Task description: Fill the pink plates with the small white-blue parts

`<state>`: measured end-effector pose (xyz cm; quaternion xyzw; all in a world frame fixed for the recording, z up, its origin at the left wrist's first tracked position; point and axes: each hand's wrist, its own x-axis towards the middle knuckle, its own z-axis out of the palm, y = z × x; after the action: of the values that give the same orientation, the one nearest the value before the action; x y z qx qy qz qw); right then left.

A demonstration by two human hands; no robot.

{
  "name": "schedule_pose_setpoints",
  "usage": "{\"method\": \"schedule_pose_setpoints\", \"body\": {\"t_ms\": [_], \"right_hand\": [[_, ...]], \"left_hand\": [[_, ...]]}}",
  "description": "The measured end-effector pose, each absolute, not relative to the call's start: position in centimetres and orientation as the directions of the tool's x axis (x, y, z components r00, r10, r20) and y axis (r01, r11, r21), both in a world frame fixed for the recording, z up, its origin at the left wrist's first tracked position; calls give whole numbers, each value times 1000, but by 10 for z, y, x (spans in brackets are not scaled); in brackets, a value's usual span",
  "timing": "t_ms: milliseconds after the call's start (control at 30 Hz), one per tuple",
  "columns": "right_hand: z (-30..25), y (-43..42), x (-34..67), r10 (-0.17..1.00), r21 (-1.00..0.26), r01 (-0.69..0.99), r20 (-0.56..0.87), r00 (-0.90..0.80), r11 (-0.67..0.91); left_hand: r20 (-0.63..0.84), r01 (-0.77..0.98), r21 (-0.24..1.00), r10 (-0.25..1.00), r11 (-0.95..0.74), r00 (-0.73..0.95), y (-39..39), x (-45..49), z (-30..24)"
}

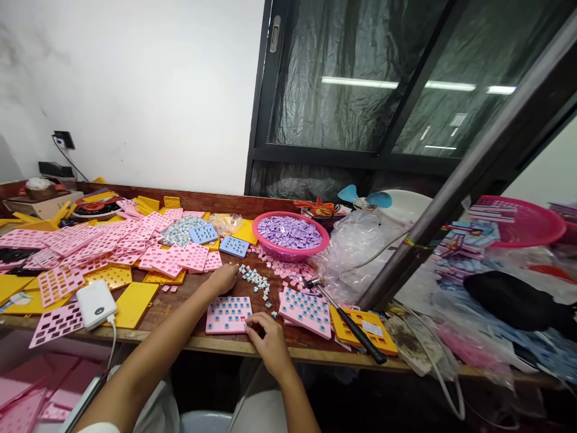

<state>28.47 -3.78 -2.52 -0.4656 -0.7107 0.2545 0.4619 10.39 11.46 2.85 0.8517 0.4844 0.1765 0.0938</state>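
A pink plate (228,329) with rows of small blue-and-white keyboard switches lies at the table's front edge. My right hand (269,344) is at its right edge, thumb and forefinger brought close together in a pinch; anything between them is too small to make out. Beyond the plate's back edge, my left hand (223,279) rests with bent fingers beside a loose heap of switches (255,280). Its fingertips are partly hidden, and I cannot see what they hold. A second pink plate filled with switches (306,311) lies to the right, on top of another pink piece.
A pink basket of purple keycaps (258,233) stands behind, with pink keycaps (288,272) scattered before it. A black-handled hammer (360,334) lies across a yellow case (385,338). Left are piled pink plates (97,240) and a white power bank (95,304). A metal post (433,222) slants at right.
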Motion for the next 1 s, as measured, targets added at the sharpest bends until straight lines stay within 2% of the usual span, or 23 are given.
{"method": "schedule_pose_setpoints", "body": {"t_ms": [100,267,400,600,700,867,1000], "right_hand": [[-24,-36,286,905,-803,420,393,-159,423],[-22,-34,286,903,-811,396,391,-180,431],[-24,-30,286,910,-834,364,385,-155,415],[-29,-27,287,918,-852,343,372,-133,395],[-30,-29,287,918,-835,383,377,-122,394],[-33,-32,285,914,-796,465,397,-84,388],[-34,-34,281,884,-742,504,456,-105,443]], "left_hand": [[244,731,386,827,-562,507,84,98,37],[296,518,572,749,-636,592,29,91,39],[266,573,530,764,-626,588,8,92,29],[315,526,592,776,-610,546,6,101,12],[336,588,535,791,-607,511,2,103,4],[391,715,317,773,-623,500,-5,101,-4],[402,697,304,751,-649,523,-5,100,-5]]}}
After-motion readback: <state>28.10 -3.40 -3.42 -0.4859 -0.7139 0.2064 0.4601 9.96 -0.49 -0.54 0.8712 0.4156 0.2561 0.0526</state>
